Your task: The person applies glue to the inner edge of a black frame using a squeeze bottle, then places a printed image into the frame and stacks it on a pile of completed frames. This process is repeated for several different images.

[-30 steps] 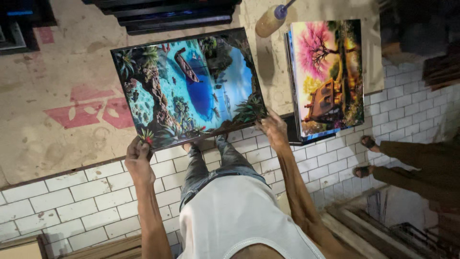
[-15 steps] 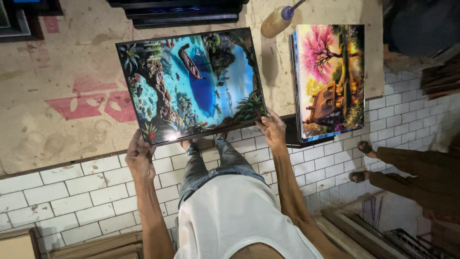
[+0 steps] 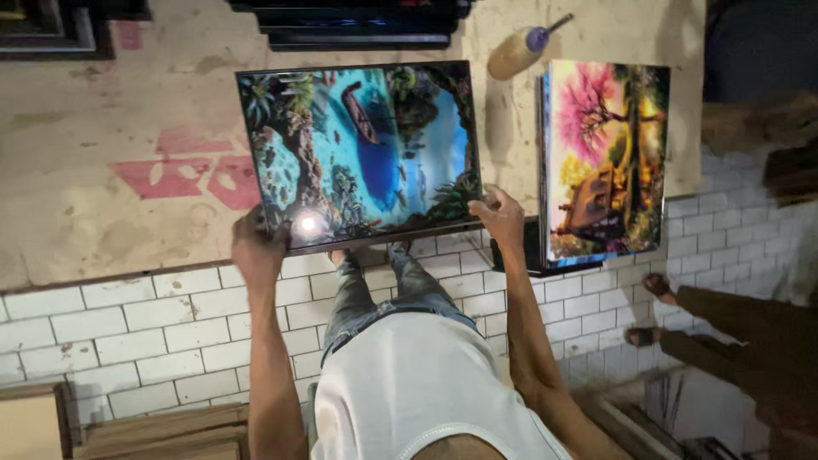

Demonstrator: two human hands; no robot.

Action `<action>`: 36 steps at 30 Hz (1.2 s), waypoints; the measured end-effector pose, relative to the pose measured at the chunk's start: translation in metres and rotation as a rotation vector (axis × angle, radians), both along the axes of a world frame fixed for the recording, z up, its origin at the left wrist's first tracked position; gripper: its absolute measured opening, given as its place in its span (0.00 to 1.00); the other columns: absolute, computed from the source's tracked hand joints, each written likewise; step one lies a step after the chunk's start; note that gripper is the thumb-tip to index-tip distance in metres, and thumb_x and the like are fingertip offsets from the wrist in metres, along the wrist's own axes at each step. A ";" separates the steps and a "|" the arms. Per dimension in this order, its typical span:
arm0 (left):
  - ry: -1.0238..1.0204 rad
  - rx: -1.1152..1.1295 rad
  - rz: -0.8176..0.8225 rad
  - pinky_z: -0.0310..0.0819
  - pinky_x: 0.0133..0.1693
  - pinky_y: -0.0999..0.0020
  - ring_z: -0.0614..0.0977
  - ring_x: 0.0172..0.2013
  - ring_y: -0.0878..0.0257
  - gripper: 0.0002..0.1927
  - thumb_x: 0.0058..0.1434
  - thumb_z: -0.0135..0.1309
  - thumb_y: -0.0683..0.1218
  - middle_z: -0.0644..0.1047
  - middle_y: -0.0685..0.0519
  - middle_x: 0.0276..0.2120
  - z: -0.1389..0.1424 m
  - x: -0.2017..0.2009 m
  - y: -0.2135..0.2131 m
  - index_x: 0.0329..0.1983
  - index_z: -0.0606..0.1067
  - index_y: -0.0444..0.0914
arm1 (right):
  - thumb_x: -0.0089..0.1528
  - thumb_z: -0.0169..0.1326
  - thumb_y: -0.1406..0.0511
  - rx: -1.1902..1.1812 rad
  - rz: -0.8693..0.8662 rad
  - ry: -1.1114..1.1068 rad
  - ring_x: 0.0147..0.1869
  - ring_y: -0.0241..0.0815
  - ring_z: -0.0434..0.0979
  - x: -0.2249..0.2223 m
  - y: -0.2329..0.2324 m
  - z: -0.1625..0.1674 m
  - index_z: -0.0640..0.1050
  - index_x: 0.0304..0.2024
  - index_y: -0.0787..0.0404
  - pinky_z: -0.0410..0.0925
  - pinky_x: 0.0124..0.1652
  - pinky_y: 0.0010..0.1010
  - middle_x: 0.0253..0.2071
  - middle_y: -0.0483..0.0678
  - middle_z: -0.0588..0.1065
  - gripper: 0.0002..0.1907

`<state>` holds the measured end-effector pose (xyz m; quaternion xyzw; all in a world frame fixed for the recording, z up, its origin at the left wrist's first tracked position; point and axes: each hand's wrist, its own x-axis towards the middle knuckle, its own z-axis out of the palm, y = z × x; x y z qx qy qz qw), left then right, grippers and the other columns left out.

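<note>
Framed picture [image 3: 362,153]: sits more level than a second ago, its earlier tilt largely gone, and a little further right in the view.
Glare: a bright spot now shows near the lower-left corner of the glossy surface.
Left hand [image 3: 256,251]: shifted with the lower-left corner.
Right hand [image 3: 501,217]: moved with the lower-right corner.

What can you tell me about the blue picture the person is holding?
The blue picture is a glossy rectangular print in a thin dark frame: a boat on bright blue water ringed by greenery and rocks. A lamp glare shines near its lower left corner. It is held flat above the worn tabletop, the left hand and right hand gripping its near corners.
</note>
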<state>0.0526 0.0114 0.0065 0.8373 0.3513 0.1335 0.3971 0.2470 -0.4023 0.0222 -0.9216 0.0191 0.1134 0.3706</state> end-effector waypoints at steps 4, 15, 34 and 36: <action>-0.053 0.195 -0.056 0.73 0.42 0.50 0.77 0.41 0.43 0.30 0.49 0.67 0.41 0.74 0.40 0.41 -0.016 0.009 -0.004 0.58 0.75 0.32 | 0.49 0.71 0.50 -0.333 0.067 -0.016 0.45 0.56 0.82 0.012 0.017 -0.012 0.84 0.48 0.53 0.72 0.45 0.46 0.37 0.54 0.82 0.27; 0.041 -0.399 0.056 0.72 0.38 0.52 0.78 0.35 0.41 0.27 0.54 0.66 0.51 0.80 0.38 0.35 0.001 0.009 0.008 0.55 0.79 0.35 | 0.47 0.68 0.42 -0.174 0.103 0.068 0.58 0.59 0.79 0.005 0.026 -0.001 0.77 0.57 0.67 0.70 0.55 0.46 0.53 0.65 0.79 0.46; 0.280 0.077 -0.176 0.74 0.48 0.38 0.79 0.48 0.31 0.49 0.52 0.62 0.55 0.75 0.33 0.51 0.057 0.151 0.078 0.77 0.54 0.56 | 0.44 0.67 0.48 -0.316 0.019 0.040 0.44 0.56 0.82 0.011 0.068 0.036 0.83 0.39 0.54 0.72 0.44 0.48 0.37 0.53 0.82 0.26; 0.345 0.037 -0.222 0.73 0.50 0.39 0.78 0.49 0.31 0.52 0.50 0.63 0.56 0.75 0.33 0.50 0.058 0.157 0.087 0.77 0.51 0.58 | 0.44 0.68 0.49 -0.318 0.014 0.030 0.44 0.55 0.82 0.010 0.062 0.034 0.83 0.40 0.54 0.72 0.44 0.47 0.37 0.53 0.82 0.26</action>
